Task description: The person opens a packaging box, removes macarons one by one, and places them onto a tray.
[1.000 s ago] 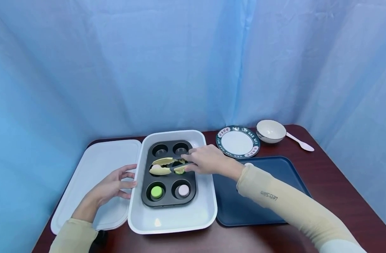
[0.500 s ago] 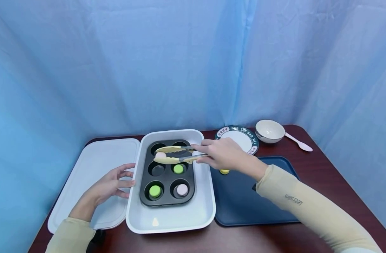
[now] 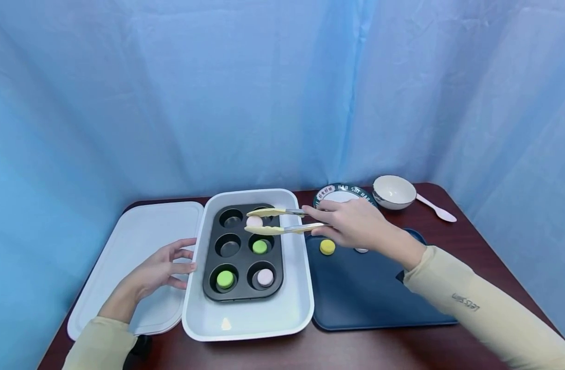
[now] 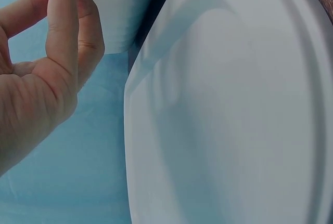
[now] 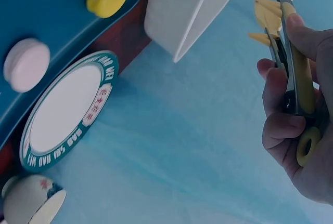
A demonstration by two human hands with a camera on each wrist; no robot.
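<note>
My right hand (image 3: 349, 222) grips a pair of tongs (image 3: 287, 228) with yellow tips and metal arms. Pinched between the tips is a pale pink macaron (image 3: 254, 221), held over the far right part of the dark muffin tin (image 3: 243, 262). In the tin, green macarons (image 3: 224, 279) sit in the near left and middle right cups, and another pink macaron (image 3: 265, 277) in the near right cup. The tin lies inside a white bin (image 3: 250, 326). My left hand (image 3: 159, 270) has its fingers spread, fingertips right at the bin's left wall.
A white lid (image 3: 134, 246) lies left of the bin. On the right, a dark blue tray (image 3: 356, 298) bears a yellow macaron (image 3: 327, 247) and a pale one (image 5: 27, 65). Behind it are a green-rimmed plate (image 5: 65, 109), a bowl (image 3: 394, 192) and a white spoon (image 3: 441, 211).
The right hand has lifted the tongs with the pink macaron from the middle left cup and moved them right and back. The left hand stays at the bin's wall.
</note>
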